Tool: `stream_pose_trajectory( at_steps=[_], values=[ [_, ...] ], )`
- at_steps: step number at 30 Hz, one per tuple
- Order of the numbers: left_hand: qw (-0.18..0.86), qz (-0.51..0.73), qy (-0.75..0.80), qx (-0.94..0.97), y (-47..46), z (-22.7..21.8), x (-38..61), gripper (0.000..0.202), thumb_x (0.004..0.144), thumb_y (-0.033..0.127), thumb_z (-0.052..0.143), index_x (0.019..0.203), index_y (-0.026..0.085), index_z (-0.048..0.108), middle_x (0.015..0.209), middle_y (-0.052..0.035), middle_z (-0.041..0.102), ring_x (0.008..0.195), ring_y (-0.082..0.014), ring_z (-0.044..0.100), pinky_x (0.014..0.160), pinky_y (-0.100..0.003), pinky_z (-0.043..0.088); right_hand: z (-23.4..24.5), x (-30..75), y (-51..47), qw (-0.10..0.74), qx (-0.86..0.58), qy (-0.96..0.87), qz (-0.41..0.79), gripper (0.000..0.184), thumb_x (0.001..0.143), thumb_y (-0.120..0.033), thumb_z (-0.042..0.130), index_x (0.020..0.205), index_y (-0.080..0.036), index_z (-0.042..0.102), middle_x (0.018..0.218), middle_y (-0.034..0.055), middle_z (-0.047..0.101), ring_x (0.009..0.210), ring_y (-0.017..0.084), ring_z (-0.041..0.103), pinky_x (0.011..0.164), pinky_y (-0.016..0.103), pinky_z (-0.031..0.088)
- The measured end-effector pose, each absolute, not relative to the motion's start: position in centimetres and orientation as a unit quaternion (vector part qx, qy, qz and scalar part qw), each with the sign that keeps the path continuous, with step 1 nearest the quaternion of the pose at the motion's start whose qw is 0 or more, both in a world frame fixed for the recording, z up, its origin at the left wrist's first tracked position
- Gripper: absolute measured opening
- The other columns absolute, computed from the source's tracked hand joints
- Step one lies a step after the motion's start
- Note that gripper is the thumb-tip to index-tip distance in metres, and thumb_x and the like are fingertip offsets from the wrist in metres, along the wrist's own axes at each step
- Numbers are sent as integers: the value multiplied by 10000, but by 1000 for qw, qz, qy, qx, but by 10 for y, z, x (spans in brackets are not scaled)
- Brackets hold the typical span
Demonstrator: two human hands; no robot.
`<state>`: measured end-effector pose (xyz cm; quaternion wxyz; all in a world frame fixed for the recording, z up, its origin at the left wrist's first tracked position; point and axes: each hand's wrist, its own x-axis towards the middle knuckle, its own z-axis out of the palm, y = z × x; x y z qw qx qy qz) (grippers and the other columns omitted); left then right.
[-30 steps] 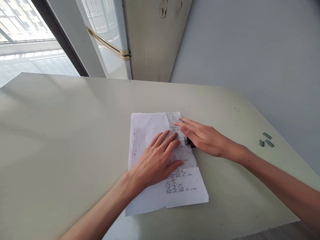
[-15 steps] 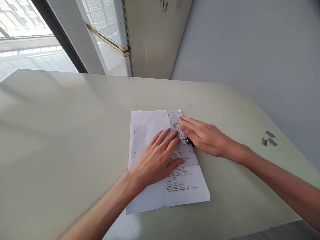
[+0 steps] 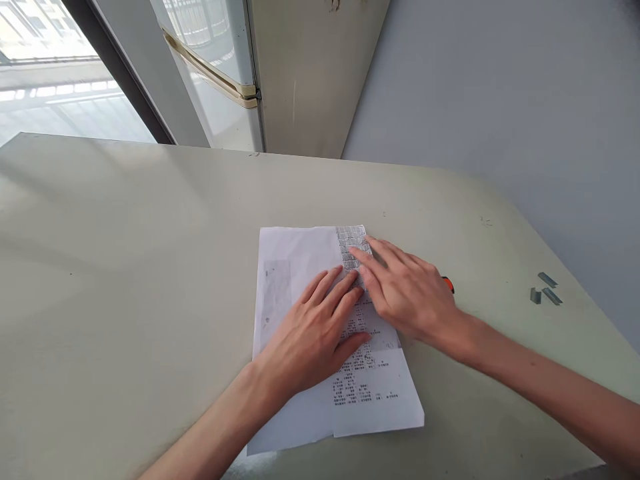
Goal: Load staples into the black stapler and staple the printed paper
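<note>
A white sheet of paper lies on the table, printed with rows of text. Near its far right corner is a strip of densely drawn line patterns. My left hand rests flat on the middle of the sheet, fingers stretched towards that strip and thumb apart. Over the sheet's right edge is my right hand, fingers spread, with the tips on or just above the patterned strip. Behind its wrist side peeks the red and black end of an object; the rest is hidden, so its kind is unclear.
Several small grey strips lie near the right edge of the pale table. Beyond the far edge stand a white fridge and a grey wall. At the left is a bright window.
My right hand has shifted slightly right and nearer me. The black part by the sheet's edge is now hidden, and a red end shows behind the hand. My left hand stays on the sheet.
</note>
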<state>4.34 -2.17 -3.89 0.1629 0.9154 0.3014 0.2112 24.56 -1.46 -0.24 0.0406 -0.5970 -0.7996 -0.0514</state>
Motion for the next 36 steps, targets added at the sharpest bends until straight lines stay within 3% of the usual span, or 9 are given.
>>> stream_pose_trajectory(
  at_steps=[4,8,13,16,20,26,36],
  values=[
    [164,201,303,917,-19,-38,42,634,1065,471,563,1580,177,338,1673,-109,427,1610,-316,249,1317,-529,296,-12,240,-12,31,-582,-806,-103,499,1109,-279,340,1520,-154,595,1557,180,578,1409,406,572,983,557,588],
    [160,200,303,918,-20,-38,40,638,1058,460,579,1575,164,351,1677,-110,421,1611,-312,248,1321,-519,288,-10,239,-11,58,-587,-803,-82,489,1109,-296,351,1526,-192,584,1539,146,606,1363,369,620,897,511,630],
    [145,193,311,919,-27,-38,39,558,1073,489,540,1505,149,441,1669,-128,429,1605,-315,266,1315,-512,296,2,254,-19,174,-613,-770,31,475,1132,-345,310,1546,-288,535,1524,29,637,1369,276,630,1029,464,590],
    [138,191,308,922,-32,-37,39,546,1075,490,535,1493,147,455,1674,-124,425,1602,-314,276,1313,-506,299,6,268,-28,244,-616,-745,75,460,1135,-385,318,1537,-290,521,1488,41,663,1266,260,694,982,438,596],
    [136,189,315,920,-30,-35,35,527,1077,487,533,1490,168,458,1671,-119,430,1604,-306,276,1306,-510,309,1,283,-31,296,-557,-772,77,387,1128,-350,350,1337,-257,662,1408,72,698,1158,249,726,921,408,582],
    [129,172,332,918,-7,-31,16,502,1088,494,507,1483,188,466,1678,-92,425,1604,-294,280,1297,-510,329,-22,305,-13,352,-539,-757,113,412,1125,-331,359,1010,-249,746,1042,51,805,998,228,745,885,375,547],
    [129,174,336,916,-4,-24,16,486,1089,455,517,1508,217,451,1663,-87,447,1598,-292,296,1269,-552,381,-30,328,-13,338,-607,-679,237,550,1089,-546,350,941,-247,787,845,49,766,873,270,719,738,367,543]
  ],
)
